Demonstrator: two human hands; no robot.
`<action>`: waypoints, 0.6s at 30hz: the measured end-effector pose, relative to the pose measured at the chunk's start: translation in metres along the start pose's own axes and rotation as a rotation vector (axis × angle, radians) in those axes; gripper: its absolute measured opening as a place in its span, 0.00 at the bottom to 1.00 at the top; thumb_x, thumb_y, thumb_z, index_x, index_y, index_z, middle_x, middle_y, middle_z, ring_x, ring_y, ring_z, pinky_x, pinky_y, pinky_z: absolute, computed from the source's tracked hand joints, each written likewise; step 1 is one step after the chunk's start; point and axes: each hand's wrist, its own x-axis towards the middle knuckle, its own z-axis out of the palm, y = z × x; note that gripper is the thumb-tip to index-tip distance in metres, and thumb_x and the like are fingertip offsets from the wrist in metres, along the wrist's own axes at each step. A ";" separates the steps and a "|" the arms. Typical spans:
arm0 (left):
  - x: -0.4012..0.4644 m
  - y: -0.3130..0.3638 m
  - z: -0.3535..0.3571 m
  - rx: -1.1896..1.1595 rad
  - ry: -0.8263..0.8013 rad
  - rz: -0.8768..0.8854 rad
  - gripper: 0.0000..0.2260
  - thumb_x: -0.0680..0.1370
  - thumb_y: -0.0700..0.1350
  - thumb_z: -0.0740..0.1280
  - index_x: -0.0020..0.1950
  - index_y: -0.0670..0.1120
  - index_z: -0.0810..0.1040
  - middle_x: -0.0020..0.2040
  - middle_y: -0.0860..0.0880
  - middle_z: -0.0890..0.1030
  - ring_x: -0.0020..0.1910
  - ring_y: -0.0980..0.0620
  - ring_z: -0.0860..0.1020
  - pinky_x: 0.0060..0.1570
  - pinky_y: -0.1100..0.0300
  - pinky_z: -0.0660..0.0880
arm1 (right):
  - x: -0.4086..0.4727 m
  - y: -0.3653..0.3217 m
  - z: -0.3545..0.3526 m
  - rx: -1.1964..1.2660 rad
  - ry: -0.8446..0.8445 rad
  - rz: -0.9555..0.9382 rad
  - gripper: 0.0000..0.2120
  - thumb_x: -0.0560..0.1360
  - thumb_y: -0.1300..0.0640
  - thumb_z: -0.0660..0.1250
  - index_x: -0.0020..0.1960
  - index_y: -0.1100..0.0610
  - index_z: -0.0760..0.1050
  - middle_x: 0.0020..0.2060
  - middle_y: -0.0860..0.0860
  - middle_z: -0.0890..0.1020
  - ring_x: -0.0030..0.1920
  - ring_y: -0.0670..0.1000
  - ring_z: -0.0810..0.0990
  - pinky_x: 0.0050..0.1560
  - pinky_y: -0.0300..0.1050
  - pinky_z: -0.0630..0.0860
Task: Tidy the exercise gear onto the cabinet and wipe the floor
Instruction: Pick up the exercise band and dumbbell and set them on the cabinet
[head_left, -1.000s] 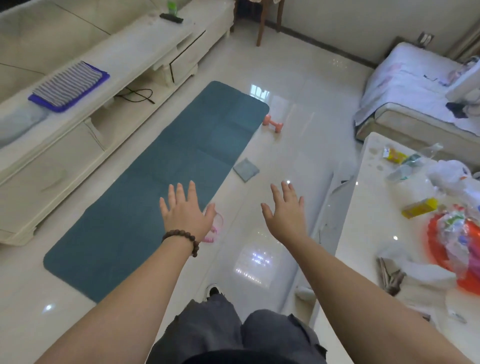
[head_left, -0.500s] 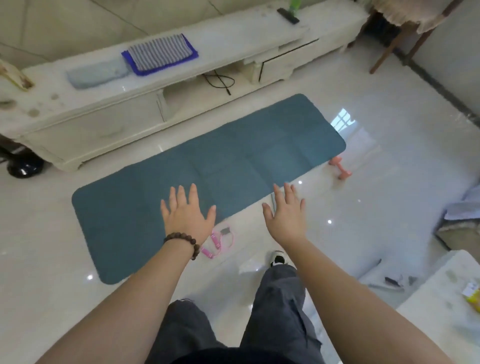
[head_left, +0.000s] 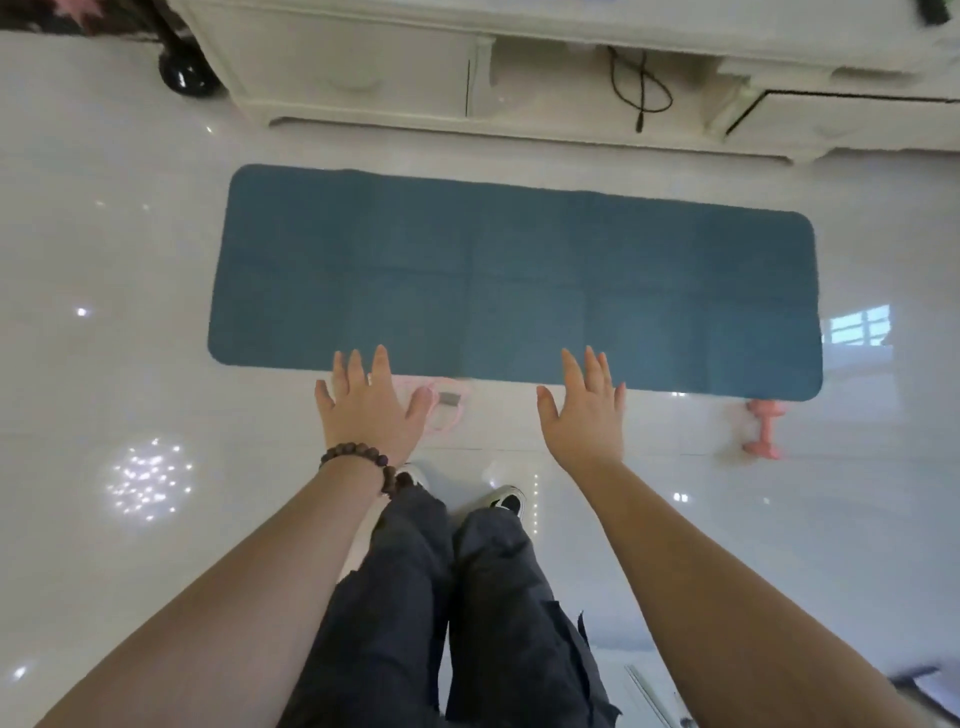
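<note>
Two hands are reaching out over the glossy white floor (head_left: 130, 545), both spread wide and holding nothing: the left hand (head_left: 366, 410), with one bead bracelet (head_left: 358, 460) at its wrist, and the right hand (head_left: 584, 410). One teal exercise mat (head_left: 514, 280) is lying flat on the floor, just before the white cabinet (head_left: 363, 78). One pink skipping rope (head_left: 449, 408) is peeking out beside the left hand at the mat's near edge. One pink dumbbell (head_left: 763, 428) is lying by the mat's right corner. Two shoes are showing below.
</note>
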 end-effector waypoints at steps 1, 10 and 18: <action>0.005 -0.004 0.006 0.001 -0.004 -0.021 0.33 0.78 0.64 0.51 0.78 0.47 0.52 0.78 0.42 0.54 0.77 0.44 0.47 0.74 0.42 0.48 | 0.008 0.000 0.007 -0.006 -0.013 -0.009 0.27 0.81 0.45 0.52 0.77 0.53 0.53 0.77 0.54 0.51 0.77 0.52 0.43 0.75 0.55 0.42; 0.112 -0.049 0.170 -0.053 -0.104 -0.156 0.30 0.79 0.58 0.55 0.77 0.47 0.52 0.77 0.43 0.55 0.77 0.43 0.50 0.74 0.45 0.51 | 0.122 -0.004 0.162 -0.024 -0.125 -0.112 0.27 0.81 0.46 0.54 0.77 0.52 0.54 0.77 0.53 0.51 0.77 0.51 0.43 0.75 0.53 0.41; 0.229 -0.087 0.402 -0.151 -0.250 -0.288 0.35 0.78 0.61 0.56 0.78 0.47 0.47 0.77 0.41 0.53 0.76 0.41 0.52 0.73 0.45 0.55 | 0.208 0.046 0.354 -0.067 -0.190 -0.116 0.27 0.80 0.46 0.55 0.76 0.53 0.56 0.77 0.54 0.53 0.77 0.52 0.45 0.76 0.54 0.45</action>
